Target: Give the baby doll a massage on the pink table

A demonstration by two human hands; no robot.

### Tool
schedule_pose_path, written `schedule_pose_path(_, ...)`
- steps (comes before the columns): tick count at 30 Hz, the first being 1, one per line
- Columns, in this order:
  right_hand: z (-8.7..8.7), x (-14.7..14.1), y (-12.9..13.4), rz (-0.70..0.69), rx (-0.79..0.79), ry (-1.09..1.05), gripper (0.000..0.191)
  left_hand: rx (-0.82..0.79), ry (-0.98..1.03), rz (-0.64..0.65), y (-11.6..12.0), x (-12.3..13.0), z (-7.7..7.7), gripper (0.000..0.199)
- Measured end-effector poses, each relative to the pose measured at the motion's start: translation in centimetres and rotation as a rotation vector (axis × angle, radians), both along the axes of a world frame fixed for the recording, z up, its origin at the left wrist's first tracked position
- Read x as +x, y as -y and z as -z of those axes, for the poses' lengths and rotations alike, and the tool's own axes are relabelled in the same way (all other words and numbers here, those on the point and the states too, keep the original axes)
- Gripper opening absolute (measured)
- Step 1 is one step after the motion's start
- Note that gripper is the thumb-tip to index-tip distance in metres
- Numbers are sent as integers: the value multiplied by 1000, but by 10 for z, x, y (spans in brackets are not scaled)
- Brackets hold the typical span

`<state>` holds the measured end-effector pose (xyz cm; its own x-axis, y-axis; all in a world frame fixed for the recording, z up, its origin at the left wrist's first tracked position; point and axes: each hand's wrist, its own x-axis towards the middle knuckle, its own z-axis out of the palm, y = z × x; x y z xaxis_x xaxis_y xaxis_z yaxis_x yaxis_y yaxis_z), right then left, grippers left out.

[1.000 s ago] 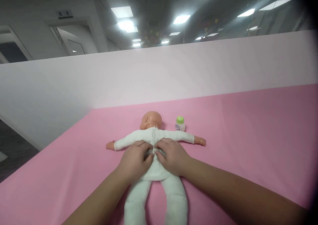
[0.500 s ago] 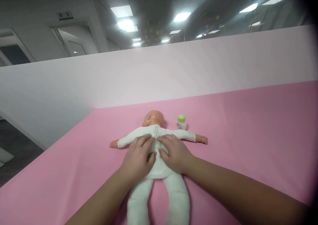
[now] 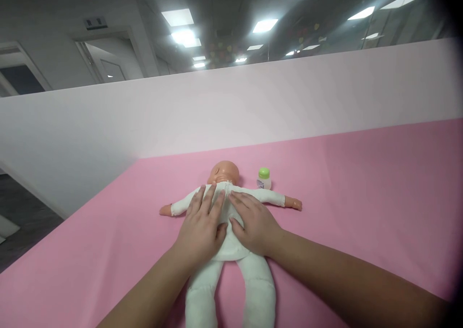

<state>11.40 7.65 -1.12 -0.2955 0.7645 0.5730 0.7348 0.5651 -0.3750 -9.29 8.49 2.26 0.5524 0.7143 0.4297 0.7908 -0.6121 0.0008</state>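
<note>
A baby doll (image 3: pixel 231 248) with a white cloth body lies on a pink surface, its back seam up and its arms spread wide. Its bald plastic head points away from me, turned to one side. On the left part of the doll's back rests my left hand (image 3: pixel 202 224), open, with fingers stretched toward the shoulder. My right hand (image 3: pixel 255 222) lies open on the right part of the back, fingers extended and angled inward. Both thumbs point toward the middle of the back. Neither hand grips anything.
A small clear bottle with a green cap (image 3: pixel 264 177) stands beyond the doll's right-side arm. The pink padded surface (image 3: pixel 361 198) ends at a low white wall (image 3: pixel 235 108) along the back and left. Glass with reflected ceiling lights rises behind it.
My left fingers have straightened and reached farther up the doll's back toward the shoulder. My right fingers have stretched forward slightly. The doll and bottle stay in place.
</note>
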Motion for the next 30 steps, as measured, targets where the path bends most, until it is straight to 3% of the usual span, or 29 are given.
schedule_pose_path(7,-3,1,-3,-66,-221,20,59,-279,-49,1,-11,-6,5,69)
schedule_pose_path(13,0,0,-3,-40,-180,-14,61,-226,-25,1,-8,-6,4,73)
schedule_pose_path(17,2,-1,-5,42,-179,-17,80,-134,35,-22,-7,-5,5,88)
schedule_pose_path(23,-4,2,-10,-37,-352,29,75,-322,-12,24,-19,-8,8,85)
schedule_pose_path(30,4,0,-10,47,-212,27,81,-208,-18,16,-16,-6,3,91)
